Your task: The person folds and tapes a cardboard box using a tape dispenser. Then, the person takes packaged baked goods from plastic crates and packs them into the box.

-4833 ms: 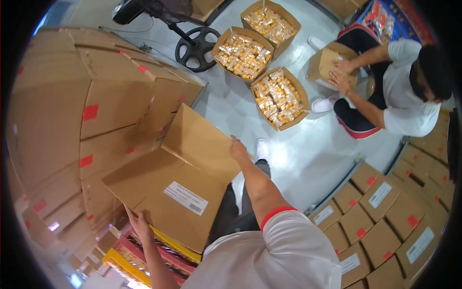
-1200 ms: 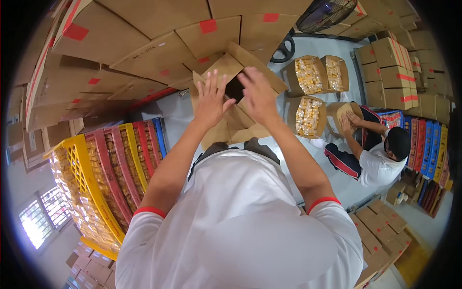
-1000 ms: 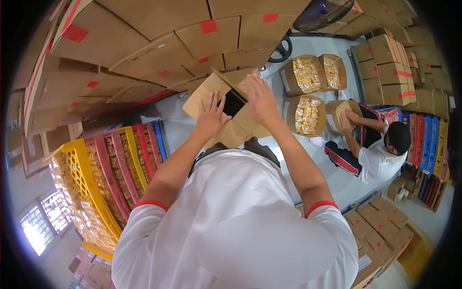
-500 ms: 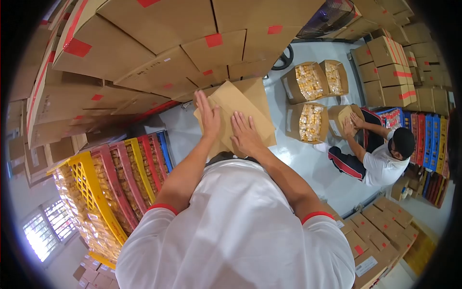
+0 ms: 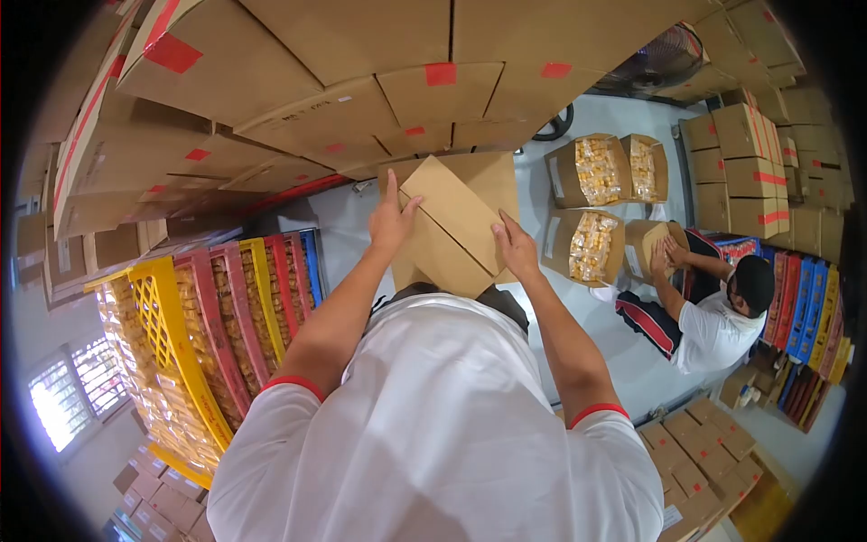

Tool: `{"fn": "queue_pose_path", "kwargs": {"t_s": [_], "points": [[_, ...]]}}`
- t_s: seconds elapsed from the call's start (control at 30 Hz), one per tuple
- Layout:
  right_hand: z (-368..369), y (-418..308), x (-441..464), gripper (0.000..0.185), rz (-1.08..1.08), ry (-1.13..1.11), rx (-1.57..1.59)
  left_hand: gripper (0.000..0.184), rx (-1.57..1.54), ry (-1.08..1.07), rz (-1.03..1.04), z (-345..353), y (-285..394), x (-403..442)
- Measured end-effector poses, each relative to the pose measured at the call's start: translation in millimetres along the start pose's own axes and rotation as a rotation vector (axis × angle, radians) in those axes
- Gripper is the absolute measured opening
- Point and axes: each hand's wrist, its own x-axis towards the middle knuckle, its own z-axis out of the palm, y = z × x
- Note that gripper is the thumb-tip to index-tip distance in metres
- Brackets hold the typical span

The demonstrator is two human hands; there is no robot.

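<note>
In front of my body is a closed brown cardboard box [image 5: 462, 200], turned at an angle, with a dark seam running across its top. Beneath and around it lies more brown cardboard [image 5: 497, 176]. My left hand [image 5: 392, 222] is at the box's left side, fingers stretched upward and apart from the thumb, which touches the cardboard. My right hand [image 5: 517, 247] holds the right edge, its thumb over the top and its fingers bent around the side.
A wall of stacked cartons [image 5: 361, 113] rises just ahead. Packet-filled crates [image 5: 172, 343] stand at left. On the right, open boxes of wrapped goods [image 5: 596, 172] sit on the floor beside a seated co-worker [image 5: 713, 316], whose hands rest on another box. A fan [image 5: 664, 59] is behind.
My hands were lying flat on the cardboard; they have moved apart to the box's left and right sides. The view has shifted slightly. The co-worker's hands stay on their box.
</note>
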Motion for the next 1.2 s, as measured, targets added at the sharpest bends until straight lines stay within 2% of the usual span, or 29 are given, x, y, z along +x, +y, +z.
{"fn": "queue_pose_path", "kwargs": {"t_s": [0.03,0.07,0.1,0.13,0.2,0.27,0.33,0.4,0.43,0.5,0.57,0.6,0.63,0.7,0.73,0.77,0.8,0.83,0.87,0.9,0.93,0.97,1.07,1.1,1.17,1.2], "points": [[2,-1,4,0.068,-0.064,-0.009,-0.096,0.077,-0.012,-0.067,-0.100,-10,1,2],[7,-3,5,0.068,-0.069,-0.013,-0.094,0.077,0.057,-0.163,-0.079,-20,5,7],[15,3,9,0.065,-0.159,0.128,-0.388,0.076,0.124,-0.259,-0.054,-26,5,12],[16,4,14,0.062,-0.249,0.276,-0.687,0.076,0.120,-0.252,-0.049,-18,-5,16],[14,3,18,0.061,-0.247,0.244,-0.663,0.075,0.052,-0.038,0.152,-3,-15,14],[7,2,10,0.060,-0.236,0.204,-0.635,0.074,0.021,-0.048,0.131,4,-24,8],[-24,-19,16,0.061,0.059,-0.266,-0.214,0.072,0.001,-0.084,0.097,2,-23,13],[-26,22,40,0.063,-0.278,0.039,-0.249,0.073,0.010,-0.094,0.088,2,-20,13],[-41,11,44,0.063,-0.324,0.069,-0.277,0.073,0.016,-0.079,0.093,3,-19,10],[-58,-17,39,0.067,-0.088,0.396,0.081,0.073,0.008,-0.012,0.163,7,-21,7],[-31,-12,18,0.066,-0.065,0.204,-0.056,0.071,0.017,-0.023,0.151,2,-14,7],[-17,-8,18,0.062,-0.147,-0.136,-0.405,0.072,0.030,-0.048,0.142,1,-14,6],[-33,-20,30,0.062,-0.166,-0.107,-0.418,0.072,0.043,-0.077,0.130,0,-13,5],[-69,-42,57,0.050,-0.161,-0.221,-0.214,0.073,0.051,-0.069,0.146,-5,-6,4],[-94,-89,53,0.047,-0.328,0.021,-0.056,0.074,0.070,-0.096,0.132,-8,-6,4],[-131,-167,33,0.044,-0.489,0.246,0.098,0.074,0.058,-0.087,0.129,-7,-5,4],[-167,-225,16,0.039,-0.448,0.462,-0.017,0.075,0.046,-0.036,0.186,-4,-5,2],[-206,-258,14,0.027,-0.720,0.707,-0.159,0.077,0.037,0.024,0.229,-2,-11,-2],[-243,-312,11,0.024,-1.045,0.832,-0.034,0.078,0.079,0.059,0.319,17,-24,0],[-282,-343,4,0.031,-0.932,0.883,-0.235,0.079,0.136,0.119,0.378,31,-41,4],[-305,-389,10,0.041,-0.916,0.928,-0.247,0.081,0.104,0.154,0.362,30,-40,0],[-339,-409,33,0.049,-0.761,0.738,0.030,0.084,0.072,0.189,0.336,27,-32,-1],[-411,-462,137,0.071,-0.351,0.406,-0.070,0.094,0.086,0.062,0.281,-12,-15,-10],[-394,-473,136,0.073,-0.337,0.358,-0.146,0.094,0.082,0.094,0.204,-16,-19,-12],[-414,-471,173,0.066,-0.073,0.293,-0.229,0.100,0.037,-0.050,0.215,-13,-16,-13],[-407,-480,181,0.066,-0.078,0.283,-0.243,0.100,0.026,-0.045,0.202,-18,-18,-15]]}}
